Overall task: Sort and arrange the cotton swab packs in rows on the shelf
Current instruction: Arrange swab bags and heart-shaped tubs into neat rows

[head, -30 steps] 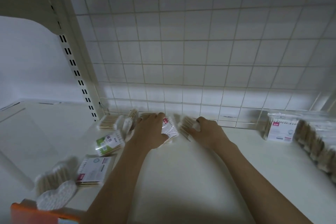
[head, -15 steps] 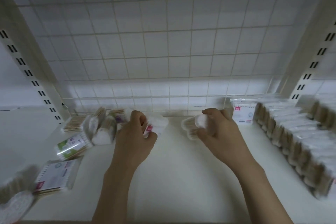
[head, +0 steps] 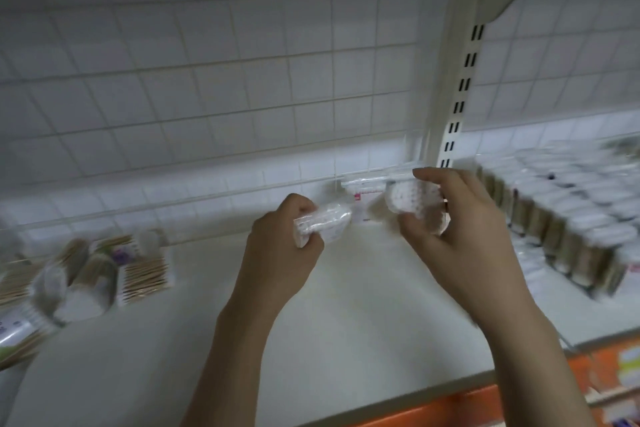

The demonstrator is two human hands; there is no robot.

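Observation:
My left hand [head: 280, 246] grips a clear cotton swab pack [head: 325, 224] above the middle of the white shelf [head: 346, 340]. My right hand [head: 464, 236] holds a second swab pack [head: 414, 199], its white tips facing me, a little higher and to the right. Behind both packs another pack with a red label [head: 360, 196] stands against the back grid. Rows of upright swab packs [head: 571, 218] fill the shelf at the right. A loose pile of unsorted packs [head: 86, 270] lies at the left. The picture is motion-blurred.
A wire grid panel [head: 207, 80] backs the shelf. A slotted white upright [head: 457, 97] rises at the right behind my right hand. An orange strip [head: 450, 406] runs along the shelf's front edge.
Both hands lifted a pack each from the left pile and carried them rightward toward the rows. The camera swung right, so the pile now sits at the far left.

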